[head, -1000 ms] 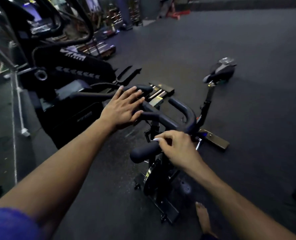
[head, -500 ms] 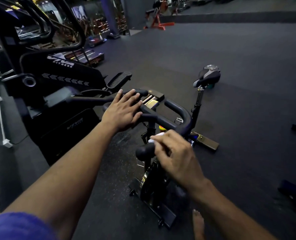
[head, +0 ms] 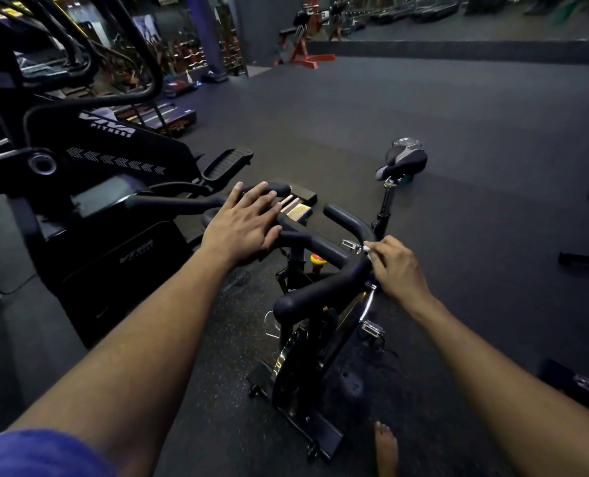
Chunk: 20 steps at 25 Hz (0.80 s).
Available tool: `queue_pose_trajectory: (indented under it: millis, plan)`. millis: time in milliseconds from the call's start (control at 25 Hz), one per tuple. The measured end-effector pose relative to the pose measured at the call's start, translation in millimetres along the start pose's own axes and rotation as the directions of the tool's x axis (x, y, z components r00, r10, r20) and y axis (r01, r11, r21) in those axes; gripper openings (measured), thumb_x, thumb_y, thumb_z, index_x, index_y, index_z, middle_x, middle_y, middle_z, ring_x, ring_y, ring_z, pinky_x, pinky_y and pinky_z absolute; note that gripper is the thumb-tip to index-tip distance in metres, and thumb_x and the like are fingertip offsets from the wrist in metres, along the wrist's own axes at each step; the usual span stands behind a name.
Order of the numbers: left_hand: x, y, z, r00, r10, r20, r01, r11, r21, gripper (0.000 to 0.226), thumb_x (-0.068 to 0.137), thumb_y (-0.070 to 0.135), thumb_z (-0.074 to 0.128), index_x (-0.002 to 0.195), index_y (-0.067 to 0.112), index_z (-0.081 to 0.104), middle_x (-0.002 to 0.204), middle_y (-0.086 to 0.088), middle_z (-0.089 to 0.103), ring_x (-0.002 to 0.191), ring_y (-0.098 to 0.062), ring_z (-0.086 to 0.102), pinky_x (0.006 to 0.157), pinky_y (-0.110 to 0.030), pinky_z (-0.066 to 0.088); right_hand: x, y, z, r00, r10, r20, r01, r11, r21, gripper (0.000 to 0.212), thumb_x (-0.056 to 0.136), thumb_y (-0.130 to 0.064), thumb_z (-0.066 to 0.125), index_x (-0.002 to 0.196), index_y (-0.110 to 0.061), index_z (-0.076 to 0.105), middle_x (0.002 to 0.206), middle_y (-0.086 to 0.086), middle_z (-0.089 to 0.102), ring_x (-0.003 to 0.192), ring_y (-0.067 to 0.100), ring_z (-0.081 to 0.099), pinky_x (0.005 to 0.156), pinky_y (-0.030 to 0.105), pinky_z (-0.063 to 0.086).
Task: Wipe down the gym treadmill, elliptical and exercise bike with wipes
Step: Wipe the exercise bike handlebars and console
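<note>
A black exercise bike (head: 306,359) stands below me, its padded handlebar (head: 324,251) curving across the middle and its saddle (head: 403,161) further back. My left hand (head: 243,228) rests flat with straight fingers on the handlebar's left horn. My right hand (head: 398,270) holds a small white wipe (head: 367,248) pinched at the fingertips against the right bend of the handlebar. Only a sliver of the wipe shows. A black elliptical (head: 89,173) marked VIVA FITNESS stands to the left.
Dark rubber floor spreads to the right and behind the bike. A red bench rack (head: 303,53) stands far back. Dark bars (head: 585,259) lie on the floor at the right edge. My bare foot (head: 386,449) is beside the bike's base.
My right hand slid with the wipe from the near handlebar end up to its right bend. My left hand stayed on the left horn.
</note>
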State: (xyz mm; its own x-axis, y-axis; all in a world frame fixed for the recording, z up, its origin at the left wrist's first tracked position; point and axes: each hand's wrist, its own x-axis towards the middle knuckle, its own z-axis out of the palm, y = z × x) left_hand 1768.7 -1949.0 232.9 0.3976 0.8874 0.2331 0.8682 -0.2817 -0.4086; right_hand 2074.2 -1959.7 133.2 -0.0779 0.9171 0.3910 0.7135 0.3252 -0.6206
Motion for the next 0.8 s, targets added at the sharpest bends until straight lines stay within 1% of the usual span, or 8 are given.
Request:
queue_pose_trajectory:
  millis: [80,160,280,360,480,600,680,800]
  plan:
    - [0,0,0,1.000,-0.004,-0.006,0.004,1.000,-0.011,0.071,0.099,0.055,0.015,0.154,0.020,0.043,0.161,-0.003,0.038,0.156,-0.021,0.015,0.127,-0.049,0.001,-12,-11,8,0.998,-0.057,0.008,0.056,0.996,0.067,0.022,0.094,-0.005,0.062,0.111,-0.010,0.075,0.092,-0.008,0.055,0.088,0.018,0.062,0.078,0.017,0.039]
    - [1,0,1,1.000,-0.007,-0.008,0.006,1.000,-0.016,0.069,0.099,0.054,0.016,0.154,0.020,0.043,0.161,-0.003,0.039,0.156,-0.021,0.015,0.127,-0.049,0.003,-27,-27,12,0.992,-0.099,0.077,0.088,0.987,0.137,0.021,0.095,-0.008,0.060,0.108,-0.015,0.075,0.095,-0.008,0.060,0.090,0.012,0.061,0.080,0.015,0.040]
    - [0,-1,-1,1.000,-0.007,-0.002,0.007,1.000,-0.026,0.068,0.100,0.052,0.017,0.155,0.021,0.041,0.162,-0.002,0.038,0.156,-0.021,0.014,0.127,-0.049,0.001,-34,-51,2,0.977,-0.068,0.204,0.031,0.984,0.177,0.019,0.098,-0.016,0.059,0.106,-0.022,0.075,0.094,-0.010,0.062,0.089,0.007,0.061,0.079,0.016,0.044]
    - [0,0,-4,1.000,-0.011,0.012,0.011,0.999,-0.030,0.069,0.099,0.052,0.014,0.156,0.021,0.039,0.163,-0.001,0.036,0.157,-0.021,0.012,0.127,-0.048,-0.001,-38,-77,-11,0.963,-0.095,0.253,0.030,0.968,0.248,0.018,0.098,-0.019,0.060,0.105,-0.023,0.076,0.096,-0.010,0.066,0.089,0.007,0.064,0.078,0.015,0.046]
    - [0,0,-7,1.000,-0.008,0.023,0.008,0.999,-0.041,0.074,0.097,0.053,0.007,0.157,0.022,0.037,0.163,-0.001,0.035,0.157,-0.021,0.011,0.127,-0.048,-0.001,-61,-125,-21,0.961,-0.201,0.190,0.122,0.924,0.362,0.021,0.096,-0.022,0.058,0.105,-0.021,0.077,0.098,-0.014,0.066,0.095,0.002,0.063,0.086,0.017,0.047]
    - [-2,0,-7,1.000,-0.016,0.012,0.017,0.998,-0.066,0.074,0.096,0.053,0.006,0.157,0.023,0.036,0.163,-0.002,0.035,0.157,-0.021,0.012,0.127,-0.049,0.001,-89,-160,-31,0.959,-0.235,0.159,0.139,0.878,0.458,0.023,0.097,-0.019,0.056,0.111,-0.023,0.074,0.091,-0.019,0.056,0.087,0.007,0.063,0.076,0.027,0.055]
    - [-1,-1,-6,1.000,-0.006,0.030,0.008,0.998,-0.067,0.066,0.102,0.051,0.011,0.159,0.024,0.031,0.165,-0.001,0.031,0.157,-0.020,0.008,0.127,-0.049,-0.001,-103,-174,-35,0.935,-0.314,0.165,0.194,0.842,0.503,0.025,0.098,-0.013,0.056,0.114,-0.022,0.073,0.089,-0.018,0.053,0.079,0.007,0.061,0.073,0.020,0.049]
    - [-4,-5,-5,0.998,0.048,0.028,-0.045,0.995,-0.093,0.059,0.107,0.050,0.024,0.161,0.024,0.025,0.167,-0.002,0.024,0.158,-0.021,0.003,0.126,-0.050,-0.003,-128,-195,-17,0.889,-0.438,0.130,0.296,0.769,0.567,0.027,0.098,-0.005,0.057,0.118,-0.018,0.071,0.095,-0.017,0.052,0.082,0.003,0.059,0.081,0.017,0.046]
